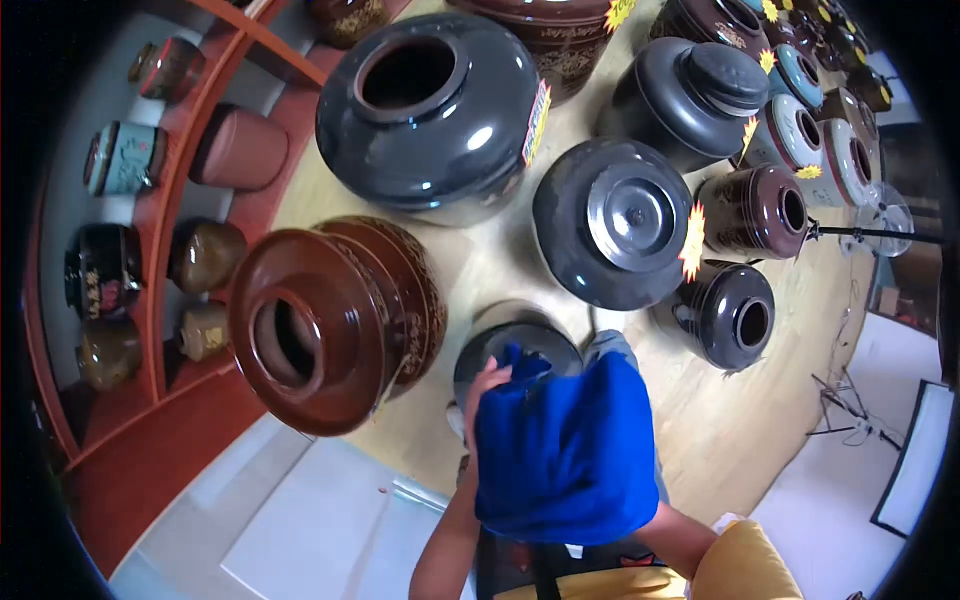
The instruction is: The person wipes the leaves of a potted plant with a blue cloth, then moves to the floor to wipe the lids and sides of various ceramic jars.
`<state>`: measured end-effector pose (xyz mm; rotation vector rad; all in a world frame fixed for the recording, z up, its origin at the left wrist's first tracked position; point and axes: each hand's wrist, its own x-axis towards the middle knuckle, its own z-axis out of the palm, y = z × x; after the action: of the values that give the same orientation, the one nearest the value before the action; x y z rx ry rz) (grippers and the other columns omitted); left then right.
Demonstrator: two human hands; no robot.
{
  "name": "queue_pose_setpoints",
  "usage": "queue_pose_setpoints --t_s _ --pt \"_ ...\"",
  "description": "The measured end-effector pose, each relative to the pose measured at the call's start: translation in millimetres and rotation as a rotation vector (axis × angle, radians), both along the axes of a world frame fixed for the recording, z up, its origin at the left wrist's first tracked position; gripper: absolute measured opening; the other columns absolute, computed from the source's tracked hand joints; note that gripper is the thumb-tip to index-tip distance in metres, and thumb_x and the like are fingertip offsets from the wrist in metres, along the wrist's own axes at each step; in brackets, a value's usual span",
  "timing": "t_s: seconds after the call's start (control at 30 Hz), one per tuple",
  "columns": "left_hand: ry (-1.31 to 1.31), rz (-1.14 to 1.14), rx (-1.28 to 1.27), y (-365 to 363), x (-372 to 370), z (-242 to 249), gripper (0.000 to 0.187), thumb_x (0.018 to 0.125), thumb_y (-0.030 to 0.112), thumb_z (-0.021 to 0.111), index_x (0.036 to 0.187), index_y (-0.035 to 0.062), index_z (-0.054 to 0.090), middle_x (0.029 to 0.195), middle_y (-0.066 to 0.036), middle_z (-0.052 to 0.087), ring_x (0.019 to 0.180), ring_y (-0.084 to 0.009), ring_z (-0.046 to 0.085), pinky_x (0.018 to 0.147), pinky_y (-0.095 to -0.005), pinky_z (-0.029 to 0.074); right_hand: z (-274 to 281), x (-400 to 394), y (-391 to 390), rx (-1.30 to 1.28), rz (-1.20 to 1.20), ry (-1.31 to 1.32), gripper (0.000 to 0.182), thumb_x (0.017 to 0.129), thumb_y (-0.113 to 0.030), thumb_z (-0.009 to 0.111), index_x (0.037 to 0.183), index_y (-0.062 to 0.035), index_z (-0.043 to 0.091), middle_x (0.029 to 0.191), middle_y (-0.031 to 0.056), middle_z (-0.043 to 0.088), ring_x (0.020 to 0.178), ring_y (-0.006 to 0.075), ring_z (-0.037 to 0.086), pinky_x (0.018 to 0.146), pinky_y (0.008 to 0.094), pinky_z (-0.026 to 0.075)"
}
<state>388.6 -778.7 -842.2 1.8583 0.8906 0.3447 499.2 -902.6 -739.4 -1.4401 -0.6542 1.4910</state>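
Observation:
A blue cloth (565, 450) hangs in front of me, bunched between both arms. My left hand (485, 383) grips its upper left edge, fingers curled into the fabric. My right hand is hidden behind the cloth; only the right forearm (680, 535) shows beneath it. Just behind the cloth stands a small dark jar with a lid (515, 340), partly covered by the cloth. A large brown jar (320, 320) with an open mouth stands to the left of my left hand.
Several glazed jars crowd the wooden floor (740, 420): a big black open jar (430, 110), a black lidded jar (615, 220), a small black jar (730, 315). Red shelves (160, 250) with small pots stand on the left. Pale tiles (300, 520) lie below.

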Motion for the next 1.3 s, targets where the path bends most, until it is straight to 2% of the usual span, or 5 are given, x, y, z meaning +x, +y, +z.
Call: queue_pose_setpoints --t_s 0.2,0.43,0.53,0.7,1.3 --pt "-0.456 0.496 -0.054 -25.8 -91.2 36.2 0.033 0.074 0.016 0.07 0.096 0.0051 0.048 0.087 -0.014 0.058 0.082 -0.0245 0.059 0.075 -0.0362 0.049 13.3 21.3 -33.9 -0.133 0.062 0.004 0.043 0.072 -0.008 0.062 0.114 -0.0006 0.055 0.107 0.0163 0.058 0.1 0.0261 0.055 0.086 0.0358 0.044" --pt "0.365 -0.06 0.073 -34.9 -124.8 56.3 0.06 0.056 0.017 0.077 0.113 0.0099 0.057 0.077 -0.013 0.061 0.07 -0.0314 0.061 0.063 -0.0386 0.051 -65.7 17.2 -64.6 -0.353 -0.568 -0.326 0.025 0.069 -0.019 0.064 0.091 -0.0062 0.063 0.082 0.0139 0.063 0.079 0.0326 0.059 0.074 0.0379 0.046" --pt "0.579 -0.407 -0.182 -30.2 -106.5 38.7 0.054 0.071 0.024 0.074 0.118 0.0077 0.053 0.099 -0.016 0.06 0.087 -0.0352 0.061 0.075 -0.0408 0.05 -101.5 26.6 -61.9 -0.269 0.115 -1.211 0.031 0.069 -0.02 0.063 0.098 -0.009 0.062 0.081 0.0111 0.058 0.083 0.0316 0.057 0.08 0.0372 0.043" --pt "0.383 0.054 -0.214 -67.4 -115.9 -67.0 0.045 0.08 0.02 0.067 0.114 0.0026 0.044 0.1 -0.023 0.052 0.092 -0.0424 0.053 0.079 -0.045 0.044 -205.2 -58.7 -67.2 -0.528 -0.666 -0.296 0.022 0.086 -0.015 0.049 0.104 -0.006 0.058 0.099 0.0135 0.06 0.097 0.0296 0.055 0.088 0.0367 0.043" --pt "0.388 0.296 -0.241 -69.8 -111.7 -138.5 0.053 0.077 0.018 0.07 0.12 0.002 0.043 0.11 -0.023 0.051 0.103 -0.0406 0.05 0.09 -0.0441 0.041 -224.5 -44.9 54.0 0.016 0.821 -1.31 0.038 0.071 -0.012 0.053 0.105 -0.0003 0.063 0.136 0.0262 0.037 0.137 0.0343 0.016 0.111 0.0511 0.013"
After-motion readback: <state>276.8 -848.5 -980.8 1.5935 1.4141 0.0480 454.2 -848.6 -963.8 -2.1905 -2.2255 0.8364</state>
